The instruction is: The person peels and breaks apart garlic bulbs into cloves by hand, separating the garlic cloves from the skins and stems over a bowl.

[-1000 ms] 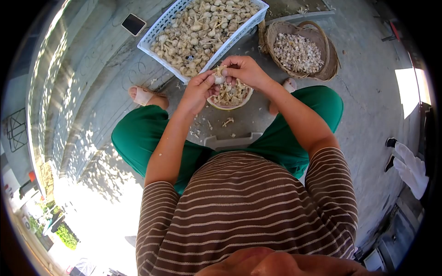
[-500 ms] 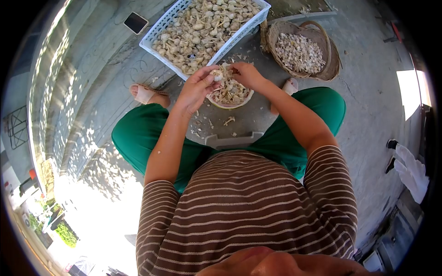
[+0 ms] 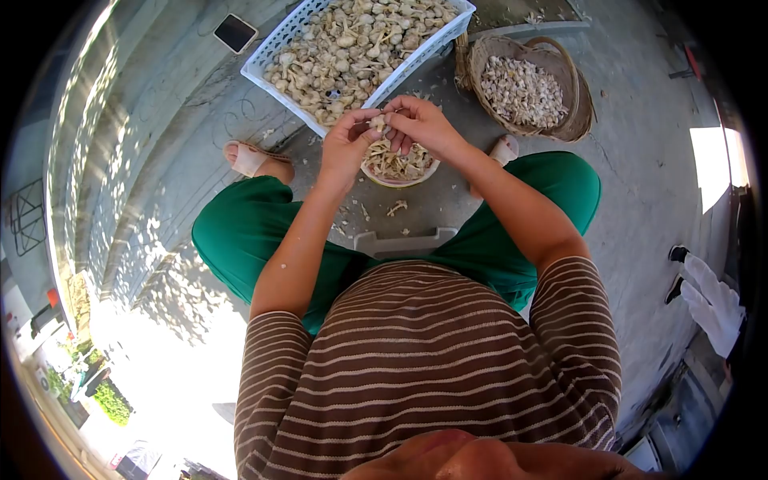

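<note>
A pale garlic bulb (image 3: 378, 123) is pinched in the fingers of my left hand (image 3: 349, 142). My right hand (image 3: 422, 126) closes on the same bulb from the other side, thumb and fingertips against it. Both hands hover over a round bowl (image 3: 404, 185) filled with papery garlic skins and stalks (image 3: 400, 164); they cover its far part. Just beyond my hands stands a white plastic crate (image 3: 390, 82) heaped with whole garlic bulbs (image 3: 344, 56).
A woven basket (image 3: 582, 124) holding loose garlic cloves (image 3: 524, 92) stands at the far right. A phone (image 3: 235, 34) lies at the upper left. Scraps of skin (image 3: 397, 208) litter the concrete floor between my feet. At the right edge, another person's legs (image 3: 708, 296) show.
My right hand has risen from the skins in the bowl and come left to the garlic bulb. My left hand has shifted slightly right, still holding the bulb.
</note>
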